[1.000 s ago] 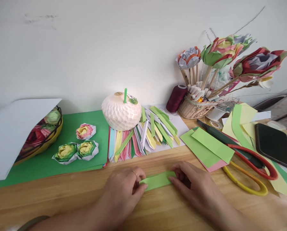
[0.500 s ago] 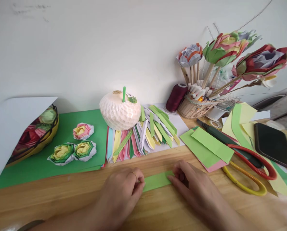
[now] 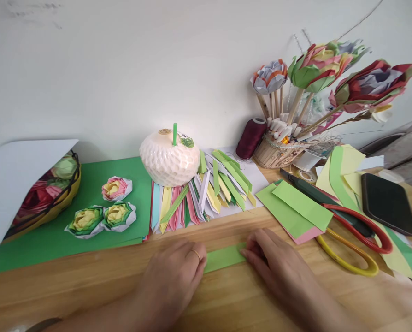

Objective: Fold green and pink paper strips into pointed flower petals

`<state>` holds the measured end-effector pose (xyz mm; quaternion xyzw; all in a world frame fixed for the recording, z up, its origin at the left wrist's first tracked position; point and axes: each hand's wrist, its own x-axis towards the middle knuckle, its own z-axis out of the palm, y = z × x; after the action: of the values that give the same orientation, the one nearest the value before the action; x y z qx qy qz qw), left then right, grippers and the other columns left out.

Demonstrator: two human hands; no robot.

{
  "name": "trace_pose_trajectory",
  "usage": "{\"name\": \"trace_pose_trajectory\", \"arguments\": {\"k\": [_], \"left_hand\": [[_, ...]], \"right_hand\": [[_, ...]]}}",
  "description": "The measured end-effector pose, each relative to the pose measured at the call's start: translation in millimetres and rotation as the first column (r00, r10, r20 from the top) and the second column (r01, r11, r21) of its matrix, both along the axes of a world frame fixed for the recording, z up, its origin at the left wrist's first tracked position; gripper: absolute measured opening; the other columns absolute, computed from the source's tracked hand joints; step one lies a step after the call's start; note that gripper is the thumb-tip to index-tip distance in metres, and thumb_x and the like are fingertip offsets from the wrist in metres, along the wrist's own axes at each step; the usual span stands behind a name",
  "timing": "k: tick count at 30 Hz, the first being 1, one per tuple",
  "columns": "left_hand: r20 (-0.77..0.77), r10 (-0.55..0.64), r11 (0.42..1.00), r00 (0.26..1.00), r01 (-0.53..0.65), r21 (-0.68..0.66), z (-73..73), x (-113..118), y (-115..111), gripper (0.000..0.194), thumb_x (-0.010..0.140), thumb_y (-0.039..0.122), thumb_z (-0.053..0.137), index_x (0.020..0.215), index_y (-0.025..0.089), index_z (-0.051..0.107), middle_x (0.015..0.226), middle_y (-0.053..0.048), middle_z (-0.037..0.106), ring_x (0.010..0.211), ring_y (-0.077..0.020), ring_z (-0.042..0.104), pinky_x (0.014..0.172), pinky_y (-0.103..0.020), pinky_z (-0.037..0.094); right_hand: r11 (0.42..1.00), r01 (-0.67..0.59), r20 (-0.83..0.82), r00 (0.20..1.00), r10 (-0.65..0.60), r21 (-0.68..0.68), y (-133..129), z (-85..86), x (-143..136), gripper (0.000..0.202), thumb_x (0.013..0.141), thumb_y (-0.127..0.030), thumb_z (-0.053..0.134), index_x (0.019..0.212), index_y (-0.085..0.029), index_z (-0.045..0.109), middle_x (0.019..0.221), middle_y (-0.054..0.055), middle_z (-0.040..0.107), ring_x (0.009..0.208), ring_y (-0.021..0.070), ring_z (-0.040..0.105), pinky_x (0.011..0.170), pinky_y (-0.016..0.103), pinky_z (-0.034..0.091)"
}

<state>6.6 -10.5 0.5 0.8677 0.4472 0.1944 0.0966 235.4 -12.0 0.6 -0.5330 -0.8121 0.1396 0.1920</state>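
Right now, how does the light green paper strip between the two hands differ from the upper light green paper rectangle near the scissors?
The paper strip is touched by the left hand and right hand; the paper rectangle by neither. Across the picture, left to right, the strip slants slightly upward; the rectangle slants downward. Both are light green.

This looks like a paper-craft corner, most likely in a home. A wooden table (image 3: 88, 290) stands against a plain white wall (image 3: 123, 78) with scuff marks, and carries a green paper strip (image 3: 225, 258), a fan of folded coloured strips (image 3: 188, 207), large scissors (image 3: 358, 227) and a dark thread spool (image 3: 250, 138). Paper flowers on sticks (image 3: 270, 78) rise from a small basket (image 3: 278, 156); a phone (image 3: 387, 203) and a white drink with a green straw (image 3: 169, 159) add a domestic touch.
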Motion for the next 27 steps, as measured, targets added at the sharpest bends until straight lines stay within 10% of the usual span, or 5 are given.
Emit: {"name": "trace_pose_trajectory", "arguments": {"k": [6, 10, 16, 20, 27], "left_hand": [[-0.104, -0.241, 0.910, 0.965, 0.262, 0.321, -0.3, -1.5, 6.6, 0.025, 0.095, 0.017, 0.040, 0.098, 0.022, 0.064, 0.105, -0.003, 0.066, 0.098, -0.0207, 0.057, 0.084, -0.034, 0.045], [-0.245, -0.336, 0.852, 0.909, 0.405, 0.332, -12.8, -6.2, 8.6, 0.029, 0.096, 0.023, 0.043, 0.122, 0.025, 0.057, 0.128, -0.001, 0.059, 0.133, -0.0277, 0.032, 0.104, -0.050, 0.028], [-0.291, -0.342, 0.857, 0.894, 0.423, 0.294, -17.4, -9.1, 6.9, 0.032, 0.097, 0.025, 0.042, 0.128, 0.025, 0.053, 0.135, 0.000, 0.054, 0.137, -0.0278, 0.028, 0.108, -0.052, 0.023], [-0.326, -0.323, 0.853, 0.888, 0.423, 0.305, -12.5, -8.5, 6.2, 0.033, 0.098, 0.029, 0.040, 0.130, 0.025, 0.051, 0.138, 0.000, 0.051, 0.137, -0.0258, 0.028, 0.110, -0.050, 0.020], [-0.333, -0.309, 0.805, 0.891, 0.431, 0.408, -6.8, -6.6, 1.0, 0.032, 0.099, 0.023, 0.036, 0.121, 0.016, 0.058, 0.129, -0.003, 0.059, 0.129, -0.0237, 0.041, 0.113, -0.051, 0.005]], "right_hand": [[0.999, -0.018, -0.021, 1.000, 0.019, 0.034, -1.9, 0.7, -1.6, 0.015, 0.089, -0.014, 0.045, 0.076, -0.022, 0.043, 0.070, 0.000, 0.055, 0.062, 0.0161, 0.055, 0.053, 0.025, 0.043], [0.995, -0.037, -0.019, 0.999, 0.039, 0.093, -2.8, -0.6, -0.7, 0.017, 0.092, -0.015, 0.043, 0.076, -0.021, 0.048, 0.071, 0.002, 0.057, 0.065, 0.0173, 0.057, 0.055, 0.027, 0.046], [0.904, -0.120, 0.109, 0.991, 0.081, 0.411, -18.8, 6.6, 0.9, 0.019, 0.095, -0.017, 0.043, 0.104, -0.012, 0.060, 0.093, 0.010, 0.068, 0.083, 0.0211, 0.062, 0.071, 0.034, 0.051], [0.844, -0.381, 0.353, 0.902, 0.249, 0.378, -37.5, 7.5, -7.2, 0.041, 0.096, -0.032, 0.044, 0.125, -0.005, 0.054, 0.126, 0.012, 0.060, 0.117, 0.0254, 0.054, 0.094, 0.036, 0.047], [0.857, -0.382, 0.506, 0.845, 0.172, 0.346, -47.5, -2.1, -1.5, 0.048, 0.092, -0.035, 0.049, 0.131, -0.007, 0.050, 0.139, 0.010, 0.047, 0.122, 0.0261, 0.051, 0.099, 0.039, 0.044]]}}
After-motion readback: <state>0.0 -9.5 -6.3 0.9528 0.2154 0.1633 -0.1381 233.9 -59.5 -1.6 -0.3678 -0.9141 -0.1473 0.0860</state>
